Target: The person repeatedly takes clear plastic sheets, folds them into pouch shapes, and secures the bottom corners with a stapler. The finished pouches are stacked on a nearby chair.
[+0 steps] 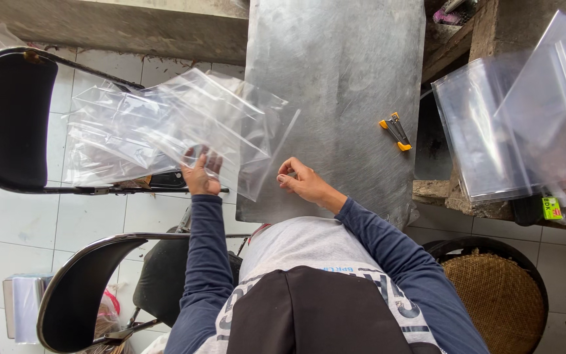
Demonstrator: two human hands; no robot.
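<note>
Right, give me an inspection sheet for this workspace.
Surface: scratched metal sheet as worktop.
Job's things: stack of clear bags lying over a black chair, its corner reaching the sheet.
Clutter: yellow and black stapler on the sheet; more clear bags piled on a side ledge at right.
Grippers: left hand spread flat against the bag stack; right hand near the stack's edge, fingers pinched, whether it holds anything is unclear.
Cables: nothing seen.
Surroundings: white tiled floor, second chair, wicker basket.
</note>
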